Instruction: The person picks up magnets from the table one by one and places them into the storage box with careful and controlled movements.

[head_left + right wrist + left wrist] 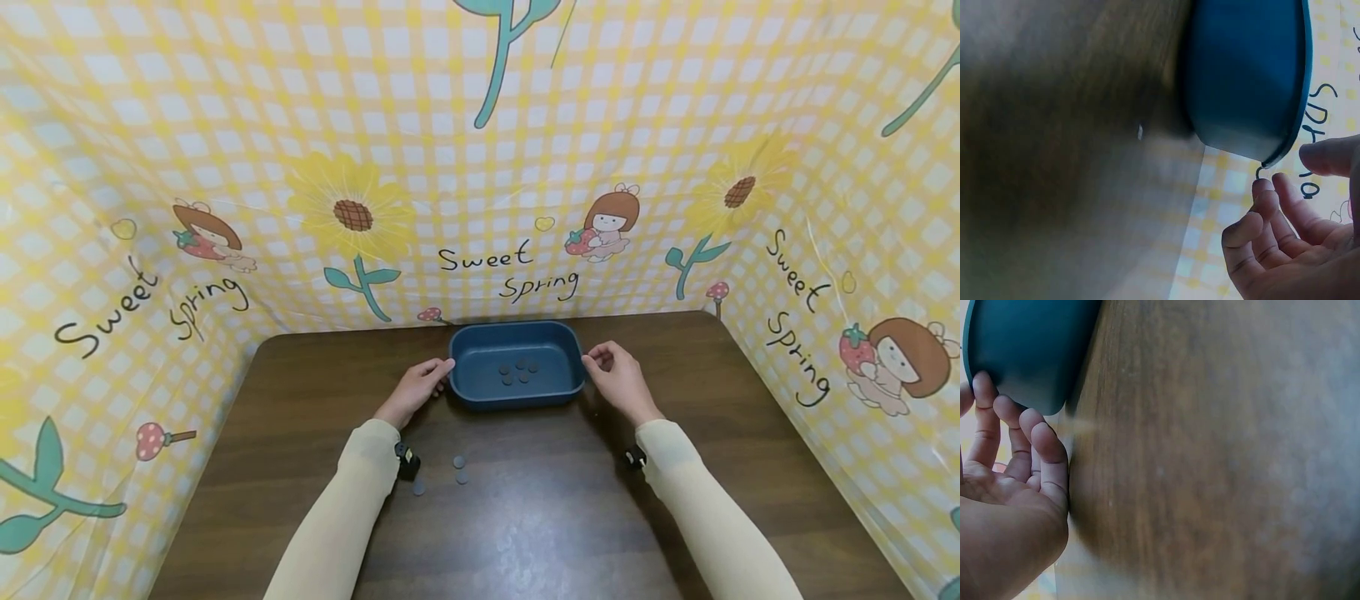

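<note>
A blue rectangular basin (516, 398) with rounded corners stands at the far side of the table. Several small grey coin-like discs (522, 378) lie on its floor. My left hand (417, 388) pinches the basin's left rim between thumb and forefinger; in the left wrist view its other fingers (1049, 445) curl loosely below. At the opposite end is my right hand (621, 382), thumb and fingers parted. The right wrist view shows a gap between the thumb (1329, 156) and the rim, with the fingertips just beyond the basin's end and nothing gripped.
Three more grey discs lie on the brown wooden table (540, 508): one disc (418, 487) near the left wrist, another disc (459, 462) and a third disc (462, 477) to its right. A yellow checked cloth (480, 192) hangs behind and at both sides.
</note>
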`<state>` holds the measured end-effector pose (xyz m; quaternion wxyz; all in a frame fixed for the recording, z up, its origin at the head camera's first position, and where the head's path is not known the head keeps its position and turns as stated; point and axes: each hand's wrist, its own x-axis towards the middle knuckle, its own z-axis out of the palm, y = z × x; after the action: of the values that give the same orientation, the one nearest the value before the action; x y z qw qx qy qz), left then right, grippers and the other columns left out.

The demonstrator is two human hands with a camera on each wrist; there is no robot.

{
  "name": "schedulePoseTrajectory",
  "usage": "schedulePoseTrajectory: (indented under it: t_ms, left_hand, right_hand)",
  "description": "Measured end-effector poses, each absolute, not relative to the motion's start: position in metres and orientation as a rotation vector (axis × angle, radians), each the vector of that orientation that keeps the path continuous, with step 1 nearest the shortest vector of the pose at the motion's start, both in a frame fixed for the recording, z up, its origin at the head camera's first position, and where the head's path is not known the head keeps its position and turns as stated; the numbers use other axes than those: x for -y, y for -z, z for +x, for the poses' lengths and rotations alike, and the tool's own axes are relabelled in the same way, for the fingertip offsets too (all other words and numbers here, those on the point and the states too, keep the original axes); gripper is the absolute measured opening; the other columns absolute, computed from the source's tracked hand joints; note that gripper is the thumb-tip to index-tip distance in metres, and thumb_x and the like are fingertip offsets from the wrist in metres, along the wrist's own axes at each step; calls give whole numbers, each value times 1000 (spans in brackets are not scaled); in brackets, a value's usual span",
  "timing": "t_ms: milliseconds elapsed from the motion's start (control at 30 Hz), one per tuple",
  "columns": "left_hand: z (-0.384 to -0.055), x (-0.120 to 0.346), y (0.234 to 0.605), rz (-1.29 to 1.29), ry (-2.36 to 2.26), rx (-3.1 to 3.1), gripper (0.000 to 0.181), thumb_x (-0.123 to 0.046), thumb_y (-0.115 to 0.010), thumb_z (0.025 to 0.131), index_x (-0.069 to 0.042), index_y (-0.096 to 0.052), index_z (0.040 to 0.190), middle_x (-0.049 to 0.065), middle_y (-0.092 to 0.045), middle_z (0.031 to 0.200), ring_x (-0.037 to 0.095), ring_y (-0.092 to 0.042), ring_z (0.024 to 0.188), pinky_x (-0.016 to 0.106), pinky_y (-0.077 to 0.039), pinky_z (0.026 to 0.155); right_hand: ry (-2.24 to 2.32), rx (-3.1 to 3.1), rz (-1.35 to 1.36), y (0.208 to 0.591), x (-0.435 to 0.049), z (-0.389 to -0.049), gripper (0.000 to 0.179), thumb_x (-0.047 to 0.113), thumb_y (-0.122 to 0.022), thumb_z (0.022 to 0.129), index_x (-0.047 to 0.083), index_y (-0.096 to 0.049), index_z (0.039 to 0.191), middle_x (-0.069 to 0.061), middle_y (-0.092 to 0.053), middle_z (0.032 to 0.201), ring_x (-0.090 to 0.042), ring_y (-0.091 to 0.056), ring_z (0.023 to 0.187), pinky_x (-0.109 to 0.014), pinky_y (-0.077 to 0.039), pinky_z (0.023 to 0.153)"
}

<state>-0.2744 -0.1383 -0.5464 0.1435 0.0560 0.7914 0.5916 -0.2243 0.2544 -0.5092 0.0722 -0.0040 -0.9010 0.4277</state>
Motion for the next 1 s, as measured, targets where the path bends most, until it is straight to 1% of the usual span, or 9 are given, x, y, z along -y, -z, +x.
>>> schedulePoseTrajectory:
  t_ms: [133,233,433,600,700,867,1000]
  left_hand:
    - [-273,138,547,152,-1696,-2288,46,-54,-60,109,-10,-69,99,13,-62,102,24,-57,91,34,-48,84]
    - [-272,138,547,147,-1697,-2291,46,-54,-60,109,-10,-70,99,14,-62,103,23,-57,92,34,-48,84]
    - [-272,137,546,149,-1711,-2275,45,-54,-61,108,-11,-69,99,17,-62,105,25,-57,92,35,-48,84]
    - [-272,137,546,164,-1704,-2282,45,-54,-60,109,-11,-69,98,18,-62,104,25,-56,91,35,-48,83]
    - [-272,137,546,164,-1704,-2283,45,-54,-59,109,-11,-68,97,18,-62,104,25,-56,91,35,-48,84]
    - [-271,138,545,158,-1710,-2279,47,-55,-60,108,-10,-69,98,17,-62,104,26,-57,92,35,-48,84]
    - [-272,138,545,160,-1714,-2276,47,-56,-61,108,-10,-69,98,15,-62,103,25,-57,91,35,-48,83]
  right_hand:
    - [-1318,2697,-44,515,-253,-221,31,33,-67,109,3,-67,115,-16,-69,106,-31,-63,98,-44,-49,90]
    - [-1359,2672,-75,519,-250,-219,30,31,-67,108,1,-68,113,-16,-69,106,-31,-63,99,-42,-48,90]
    - [-1417,2609,-124,528,-245,-217,28,29,-69,108,0,-69,107,-13,-67,97,-24,-60,92,-36,-47,85]
    - [-1452,2563,-151,532,-243,-216,27,26,-70,107,0,-69,104,-12,-67,93,-22,-59,87,-35,-46,83]
    - [-1490,2540,-163,533,-243,-215,29,28,-70,107,0,-69,103,-10,-66,88,-20,-59,83,-34,-46,82]
    - [-1619,2489,-208,536,-241,-212,32,32,-70,107,1,-67,100,-3,-62,77,-19,-59,72,-30,-47,73]
    - [-1789,2398,-247,540,-238,-212,34,31,-70,107,-2,-66,100,-3,-60,72,-20,-57,66,-28,-47,62]
